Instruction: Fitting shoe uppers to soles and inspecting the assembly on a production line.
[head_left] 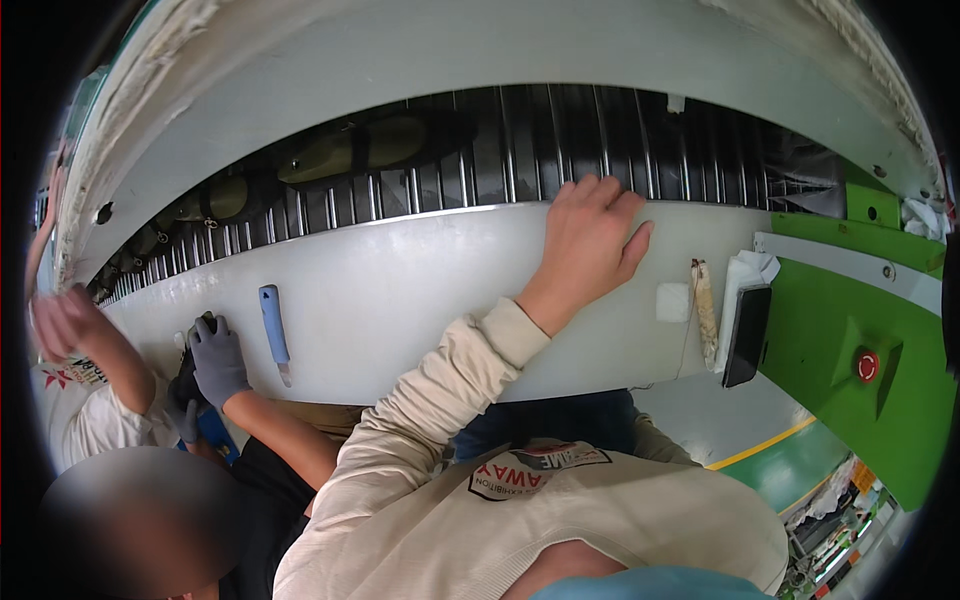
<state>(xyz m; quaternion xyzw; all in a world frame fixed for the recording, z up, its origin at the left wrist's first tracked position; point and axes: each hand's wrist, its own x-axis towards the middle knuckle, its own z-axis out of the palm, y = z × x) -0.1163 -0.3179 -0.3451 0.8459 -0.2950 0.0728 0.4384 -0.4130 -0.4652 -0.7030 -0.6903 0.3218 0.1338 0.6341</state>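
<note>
The pale table (440, 290) runs as a curved band, its far edge bordering a dark slatted conveyor (522, 135) and its near edge close to the person's body. A wide bare stretch lies between the blue-handled knife (272, 325) and the person's forearm. At the right end, room narrows: a white square (673, 302), a beige stick (704, 315), a white wrapped bundle (738, 285) and a black phone (747, 337) crowd beside the green panel (815, 330).

The person's left hand (588, 238) is palm down at the table's far edge, beside the conveyor, fingers loosely bent toward the slats and thumb held apart. Its fingertips are hidden, so whether it grips or merely touches something cannot be told. The right hand is out of view, its state unknown.

Olive-and-black pieces (395, 140) lie on the conveyor, partly covered by the grey overhang (480, 55). At the left, a co-worker's grey-gloved hand (218, 365) rests over something dark, hard to make out; another co-worker's bare hand (65, 325) is blurred.
</note>
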